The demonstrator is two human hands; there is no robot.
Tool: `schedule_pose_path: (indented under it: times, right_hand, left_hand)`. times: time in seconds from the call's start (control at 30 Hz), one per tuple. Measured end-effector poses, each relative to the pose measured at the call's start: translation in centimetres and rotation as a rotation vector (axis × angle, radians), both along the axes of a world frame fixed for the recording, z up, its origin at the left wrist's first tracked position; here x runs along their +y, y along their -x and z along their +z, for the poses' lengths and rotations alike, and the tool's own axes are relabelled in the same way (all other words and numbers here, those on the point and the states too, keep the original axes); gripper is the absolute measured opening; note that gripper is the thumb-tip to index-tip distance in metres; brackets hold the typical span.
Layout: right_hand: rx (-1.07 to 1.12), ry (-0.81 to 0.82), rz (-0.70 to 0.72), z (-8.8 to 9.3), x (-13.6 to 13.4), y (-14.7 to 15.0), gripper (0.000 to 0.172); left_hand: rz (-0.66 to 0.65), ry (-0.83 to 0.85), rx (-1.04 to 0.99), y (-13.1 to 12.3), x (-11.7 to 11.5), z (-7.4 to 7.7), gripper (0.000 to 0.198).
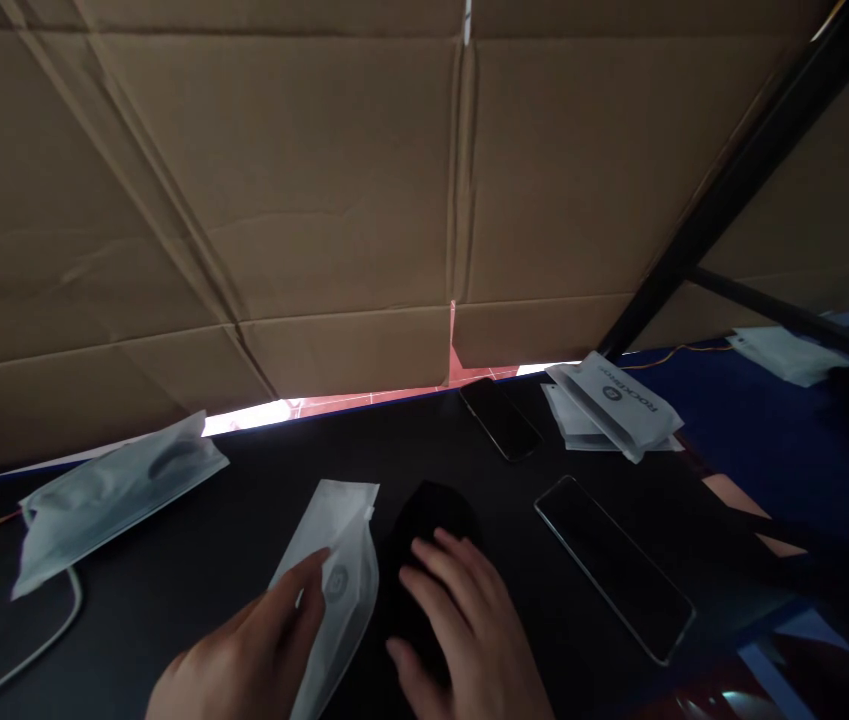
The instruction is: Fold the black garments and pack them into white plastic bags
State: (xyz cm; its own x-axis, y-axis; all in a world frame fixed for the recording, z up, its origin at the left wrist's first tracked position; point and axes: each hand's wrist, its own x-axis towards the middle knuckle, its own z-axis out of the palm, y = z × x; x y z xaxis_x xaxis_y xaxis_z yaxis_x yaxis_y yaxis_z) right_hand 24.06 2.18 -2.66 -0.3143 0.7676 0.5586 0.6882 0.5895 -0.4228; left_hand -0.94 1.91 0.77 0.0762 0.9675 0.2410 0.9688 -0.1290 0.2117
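My left hand [244,640] pinches a frosted white zip bag [341,570] with a round grey logo, between thumb and fingers near its side edge. The bag stands tilted, and its lower end runs out of view. Just to the right, my right hand [461,620] is curled over a soft-looking black item [431,505] with a rounded top. Its thumb sits apart from the fingers on the near side. The black item blends into the black tabletop [296,450], so its exact kind cannot be made out. It lies beside the bag.
Two dark phones, a smaller one [499,418] and a larger one [615,570], lie to the right. Frosted bags [619,405] are stacked behind. A filled frosted bag [124,500] and white cable [56,630] lie left. Cardboard [319,180] stands behind; a black bar [731,190] slants at right.
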Motion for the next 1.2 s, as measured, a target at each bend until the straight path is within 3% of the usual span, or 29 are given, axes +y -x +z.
schedule_pose_path:
  times: [0.07, 0.13, 0.27, 0.43, 0.5, 0.63, 0.73, 0.87, 0.97, 1.07, 1.2]
  right_hand:
    - [-0.097, 0.073, -0.105, -1.2, -0.5, 0.2, 0.068]
    - [-0.178, 0.118, -0.132, -2.5, -0.8, 0.3, 0.079]
    - [-0.216, 0.139, -0.078, -3.4, -0.9, -0.6, 0.051]
    - [-0.146, 0.079, 0.018, -1.9, -0.4, -2.5, 0.061]
    - [-0.16, 0.051, 0.105, -1.6, -0.1, -2.4, 0.057]
    - [-0.252, 0.054, 0.314, -1.4, 0.5, -1.2, 0.04]
    - [-0.309, 0.076, 0.379, -0.6, 1.0, -0.7, 0.024]
    - [-0.314, 0.049, 0.473, 0.9, 1.5, -0.7, 0.021]
    - [-0.316, 0.066, 0.528, 1.0, 1.8, -0.1, 0.021]
    - [-0.297, 0.184, 0.459, 0.3, 1.4, 1.3, 0.04]
    - [-0.197, 0.324, 0.233, -0.9, 0.4, 3.4, 0.055]
  left_hand:
    - [-0.007, -0.045, 0.046, -0.9, 0.7, 0.4, 0.039]
    - [0.006, -0.047, 0.075, -1.6, 1.5, 0.5, 0.039]
    - [-0.004, -0.027, 0.067, -2.4, 2.8, 0.0, 0.039]
    - [-0.058, 0.0, -0.049, -3.2, 3.5, -1.1, 0.041]
    - [-0.08, 0.015, -0.128, -3.5, 3.6, -1.3, 0.04]
    - [-0.115, 0.048, -0.297, -3.4, 3.8, -0.8, 0.035]
    - [-0.107, 0.072, -0.396, -3.0, 3.8, -0.2, 0.034]
    - [-0.113, 0.102, -0.478, -2.9, 3.5, 0.3, 0.032]
    - [-0.135, 0.129, -0.514, -3.5, 3.0, 0.4, 0.032]
    - [-0.173, 0.165, -0.52, -4.1, 2.2, 0.6, 0.034]
    - [-0.176, 0.173, -0.457, -3.7, 1.6, 0.0, 0.038]
